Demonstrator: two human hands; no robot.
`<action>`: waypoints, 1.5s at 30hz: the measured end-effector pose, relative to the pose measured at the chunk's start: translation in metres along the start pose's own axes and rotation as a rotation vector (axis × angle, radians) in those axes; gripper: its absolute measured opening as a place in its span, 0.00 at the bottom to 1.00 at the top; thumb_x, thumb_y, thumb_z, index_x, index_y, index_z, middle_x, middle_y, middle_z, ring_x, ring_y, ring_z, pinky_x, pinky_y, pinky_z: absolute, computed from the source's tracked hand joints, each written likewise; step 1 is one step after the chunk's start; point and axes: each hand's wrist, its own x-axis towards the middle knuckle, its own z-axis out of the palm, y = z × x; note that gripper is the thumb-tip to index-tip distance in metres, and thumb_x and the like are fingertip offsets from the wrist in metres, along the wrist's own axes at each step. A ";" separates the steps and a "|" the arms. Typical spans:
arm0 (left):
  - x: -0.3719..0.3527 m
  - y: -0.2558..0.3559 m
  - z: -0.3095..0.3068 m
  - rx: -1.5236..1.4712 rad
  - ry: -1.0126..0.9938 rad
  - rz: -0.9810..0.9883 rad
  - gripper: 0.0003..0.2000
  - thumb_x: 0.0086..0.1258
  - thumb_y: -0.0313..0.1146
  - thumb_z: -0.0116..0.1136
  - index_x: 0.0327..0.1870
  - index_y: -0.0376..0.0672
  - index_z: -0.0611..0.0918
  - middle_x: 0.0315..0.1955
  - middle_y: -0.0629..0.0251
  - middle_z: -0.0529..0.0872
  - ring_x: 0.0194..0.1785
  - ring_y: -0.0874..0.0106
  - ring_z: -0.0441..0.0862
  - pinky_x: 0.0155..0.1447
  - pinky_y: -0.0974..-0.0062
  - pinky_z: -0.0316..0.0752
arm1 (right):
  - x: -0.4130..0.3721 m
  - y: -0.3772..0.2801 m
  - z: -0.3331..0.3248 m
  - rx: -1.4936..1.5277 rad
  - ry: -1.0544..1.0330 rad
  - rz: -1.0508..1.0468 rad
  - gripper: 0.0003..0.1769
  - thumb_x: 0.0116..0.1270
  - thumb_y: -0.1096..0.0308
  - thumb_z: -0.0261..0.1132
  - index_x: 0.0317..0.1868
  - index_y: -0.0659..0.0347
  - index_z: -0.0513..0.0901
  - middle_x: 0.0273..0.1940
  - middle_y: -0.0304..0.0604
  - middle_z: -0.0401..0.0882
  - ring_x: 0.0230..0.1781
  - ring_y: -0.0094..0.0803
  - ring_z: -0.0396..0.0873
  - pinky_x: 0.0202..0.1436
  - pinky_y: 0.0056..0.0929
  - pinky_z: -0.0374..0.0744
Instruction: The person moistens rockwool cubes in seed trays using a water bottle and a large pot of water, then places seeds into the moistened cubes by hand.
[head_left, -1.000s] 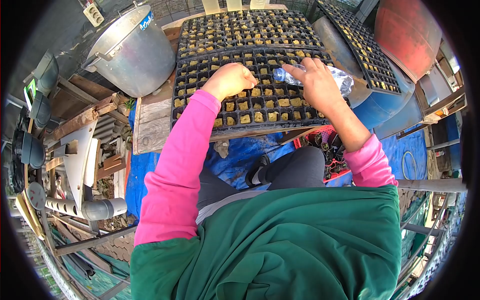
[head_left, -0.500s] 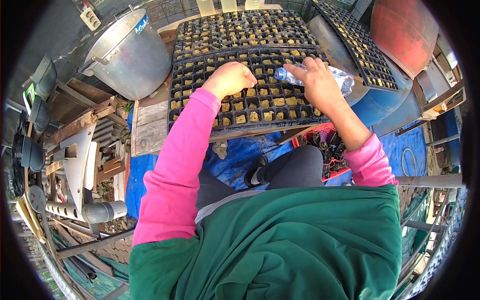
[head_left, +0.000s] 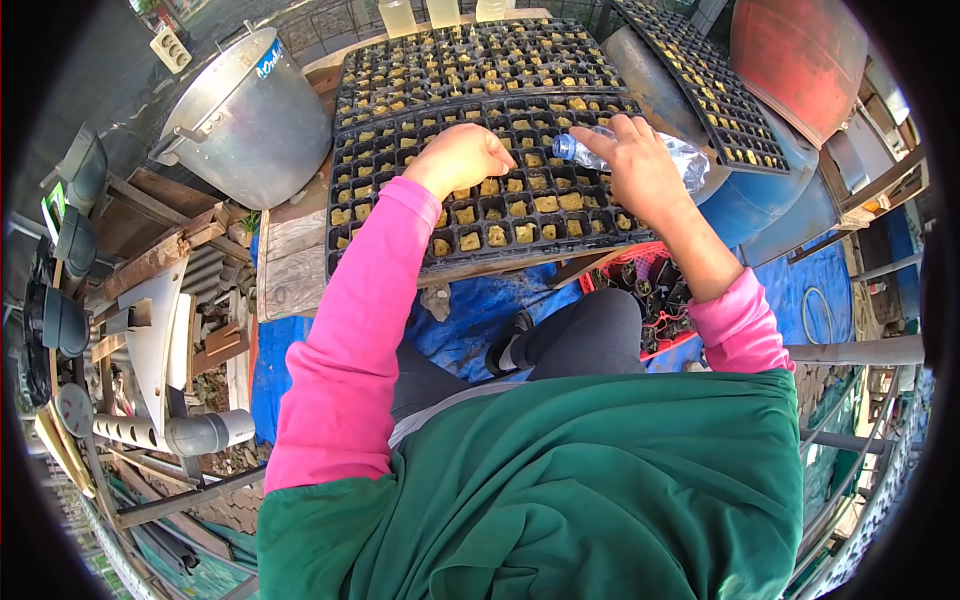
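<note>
Head view. Your left hand (head_left: 460, 158): curled, fingertips down in the near seedling tray (head_left: 500, 263); whether it holds anything, you cannot tell. Your right hand (head_left: 640, 170): gripping a plastic bottle (head_left: 576, 150) tipped over that tray. Foam cubes (head_left: 497, 236) fill most cells; some near the left edge look empty, so the job seems well advanced.

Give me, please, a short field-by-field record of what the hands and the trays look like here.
Left: left hand curled, fingertips down on the near seed tray
Right: right hand grips a crumpled clear bottle, cap toward the left hand, over that tray
Cells: most hold tan cubes
Behind: second seed tray
Left of trays: metal pot
</note>
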 end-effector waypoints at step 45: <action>0.015 0.017 0.010 0.001 -0.042 0.047 0.11 0.63 0.31 0.63 0.45 0.42 0.88 0.41 0.59 0.90 0.46 0.67 0.86 0.52 0.70 0.78 | -0.025 0.022 0.003 -0.028 0.001 0.074 0.30 0.60 0.79 0.57 0.62 0.43 0.79 0.50 0.51 0.76 0.54 0.47 0.73 0.60 0.44 0.73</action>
